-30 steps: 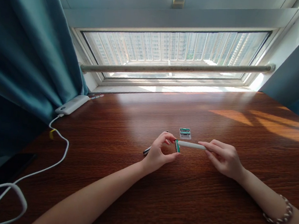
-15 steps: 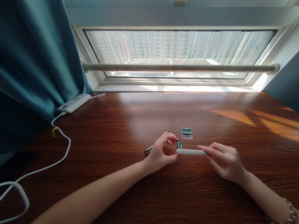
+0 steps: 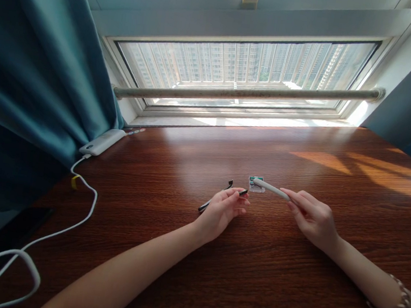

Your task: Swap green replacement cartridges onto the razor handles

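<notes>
Worktop [image 3: 250, 282]: brown wood grain, spanning from my forearms to the window sill.

Bracelet [image 3: 402, 306]: beaded, one, on my right wrist.

Cable [image 3: 93, 203]: white, looped at left, with a yellow tag [image 3: 73, 181].

My left hand [image 3: 217, 214]: thumb and fingers pinched on a small dark cartridge [image 3: 243, 192]. Half a second ago they stood wide apart at its two ends, its green face showing; now it is turned, a dark edge toward me.

My right hand [image 3: 313, 218]: fingers grasping one end of a white stick [image 3: 273, 188]. Its far tip was at the cartridge; it has since swung up and away, and in view now overlaps the clear case. Contact with the case: I cannot tell.

Black-and-grey item [image 3: 204, 206]: slender, on the worktop, partly hidden behind my left hand; its black far end [image 3: 230, 182] shows more fully than before.

Clear case [image 3: 257, 189]: lying flat beyond my hands, green strips inside, one now partly covered by the stick.

White block [image 3: 103, 142]: far left, cable plugged in, beside the blue curtain [image 3: 42, 51].

Rail [image 3: 249, 94]: horizontal, before the window [image 3: 234, 63]; unchanged.
</notes>
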Demonstrator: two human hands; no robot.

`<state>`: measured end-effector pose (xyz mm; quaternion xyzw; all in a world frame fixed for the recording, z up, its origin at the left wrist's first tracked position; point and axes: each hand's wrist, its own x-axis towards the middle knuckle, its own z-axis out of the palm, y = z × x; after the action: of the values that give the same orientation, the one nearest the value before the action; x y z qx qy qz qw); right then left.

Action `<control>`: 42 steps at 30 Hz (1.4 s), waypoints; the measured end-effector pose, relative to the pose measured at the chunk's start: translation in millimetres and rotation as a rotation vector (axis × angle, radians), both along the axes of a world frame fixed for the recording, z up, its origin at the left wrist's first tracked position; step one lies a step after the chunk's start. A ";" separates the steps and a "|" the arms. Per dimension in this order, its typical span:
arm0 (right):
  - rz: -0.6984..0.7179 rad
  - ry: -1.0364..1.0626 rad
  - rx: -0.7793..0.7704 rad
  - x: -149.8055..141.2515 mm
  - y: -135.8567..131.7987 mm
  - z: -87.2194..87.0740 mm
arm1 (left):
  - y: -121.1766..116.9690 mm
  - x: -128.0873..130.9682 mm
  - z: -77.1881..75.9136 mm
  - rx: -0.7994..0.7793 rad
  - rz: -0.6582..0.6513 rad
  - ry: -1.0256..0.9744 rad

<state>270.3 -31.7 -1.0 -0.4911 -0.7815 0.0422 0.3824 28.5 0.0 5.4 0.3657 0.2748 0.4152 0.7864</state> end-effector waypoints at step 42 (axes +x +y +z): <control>0.096 -0.128 -0.110 -8.7 -9.4 1.3 | 5.0 0.6 -7.4 0.301 0.090 0.147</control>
<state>261.6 -41.1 0.3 -0.4750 -0.8234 0.0719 0.3019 29.2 5.1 -2.0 0.4962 0.2823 0.4586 0.6811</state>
